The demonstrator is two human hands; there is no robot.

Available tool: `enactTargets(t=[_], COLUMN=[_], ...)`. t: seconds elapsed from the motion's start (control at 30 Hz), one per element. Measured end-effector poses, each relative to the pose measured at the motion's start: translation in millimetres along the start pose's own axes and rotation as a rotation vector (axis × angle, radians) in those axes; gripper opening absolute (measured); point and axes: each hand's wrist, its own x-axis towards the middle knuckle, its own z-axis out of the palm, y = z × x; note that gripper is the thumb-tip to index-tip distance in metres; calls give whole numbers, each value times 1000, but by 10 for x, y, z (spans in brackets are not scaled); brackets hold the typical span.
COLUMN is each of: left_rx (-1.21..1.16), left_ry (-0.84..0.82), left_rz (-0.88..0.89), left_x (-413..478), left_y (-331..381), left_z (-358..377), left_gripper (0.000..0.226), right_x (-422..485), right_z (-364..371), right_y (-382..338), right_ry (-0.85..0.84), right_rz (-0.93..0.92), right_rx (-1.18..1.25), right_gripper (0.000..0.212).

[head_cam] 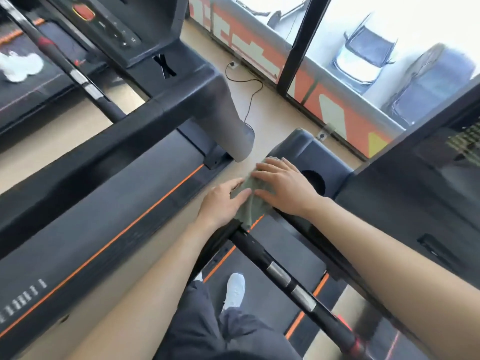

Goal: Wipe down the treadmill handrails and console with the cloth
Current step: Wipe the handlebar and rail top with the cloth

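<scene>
A grey-green cloth (250, 203) is draped over the left end of my treadmill's black handrail (262, 252), where it meets the frame. My left hand (220, 201) lies on the cloth's left side with straight fingers. My right hand (283, 185) presses flat on the cloth's right side, fingers spread. The handrail runs down to the right with two silver pulse sensors (291, 284). The dark console (420, 203) rises at the right, with a round cup holder (315, 180) just beyond my right hand.
A neighbouring treadmill (109, 193) with an orange stripe lies at the left, its console (111, 24) at the top. A power cord (249, 89) trails over the beige floor. Windows (363, 61) run along the far right. My white shoe (235, 289) stands on the belt.
</scene>
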Motion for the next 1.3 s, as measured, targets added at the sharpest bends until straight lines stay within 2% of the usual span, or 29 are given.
enactTargets(t=[0.1,0.17,0.27,0.5,0.63,0.77,0.9,1.03,1.3], left_rx=[-62,-253,-428,-526,-537,-512,-477,-430,-325], left_ry=[-130,-217,-331,-491,-513,-505,-502,-474,-409], left_rz=[-57,-101,-152,-154,-143,-169,-192,-222,-302], left_x=[172,286,414,601,595,453,276,40,-553], left_y=[-99,-218,-345,-472,-561,-652,-766,-815,-929], left_z=[-17,-18,-36,-109,-109,-190,-253,-351,-555], left_gripper=[54,63,49,24,50,42,48,37,30], right_x=[237,427,675,1122,1272,1288,1245,1165,912], right_z=[-66,-102,-136,-411,-434,-367,-278,-185,87], right_y=[52,79,137,-9,-131,-271,-427,-563,-947], right_ry=[-105,-214,-394,-782,-943,-1006,-1046,-1043,-987], right_rz=[4,7,41,138,107,93,40,20,-113], right_rx=[-80,-161,-222,-201,-241,-188,-183,-135,-92], right_gripper=[47,59,60,47,45,44,48,47,50])
